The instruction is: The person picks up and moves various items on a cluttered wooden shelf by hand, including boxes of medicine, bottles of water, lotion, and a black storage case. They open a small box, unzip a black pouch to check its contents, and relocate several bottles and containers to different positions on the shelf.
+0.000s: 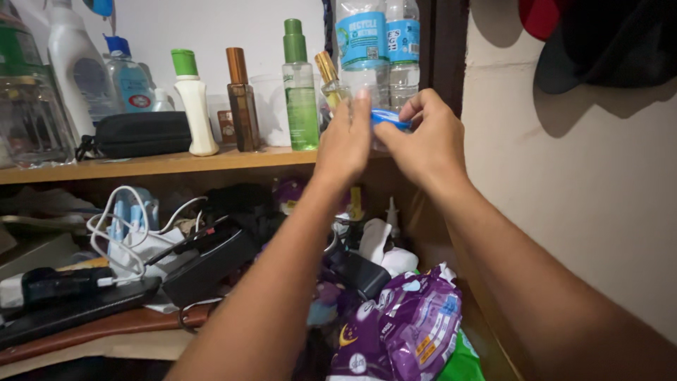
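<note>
Bottles with blue labels [363,42] stand at the wooden shelf's [162,164] right end; purple packages [412,321] lie below. Left hand [345,137] and right hand [427,137], arms outstretched, pinch a small blue lid [390,118] between fingertips.

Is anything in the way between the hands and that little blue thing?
No. The left hand and the right hand both already touch the blue lid, pinching it from either side in front of the water bottles. Nothing sits between them.
</note>
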